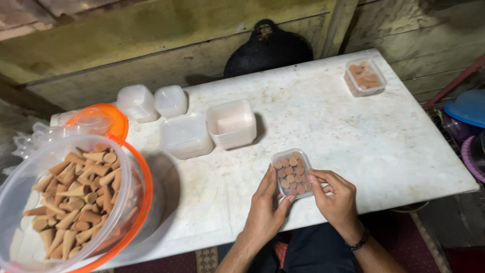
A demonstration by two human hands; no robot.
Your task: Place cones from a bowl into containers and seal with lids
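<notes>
A small clear plastic box (292, 172) packed with several upright brown cones sits near the front edge of the white table (353, 131). My left hand (267, 206) grips its left side, fingers curled against the wall. My right hand (337, 196) holds the right side, thumb and fingertips on the rim. A large clear jar with an orange rim (76, 202) full of loose brown cones stands at the front left, well away from both hands.
Stacks of empty clear boxes and lids (232, 123) (186, 135) (136, 102) (171, 100) stand mid-table. Another filled small box (365, 77) sits at the far right corner. An orange lid (113, 121) lies behind the jar. A black pan (268, 48) leans on the wall. Coloured tubs (470, 108) stand to the right.
</notes>
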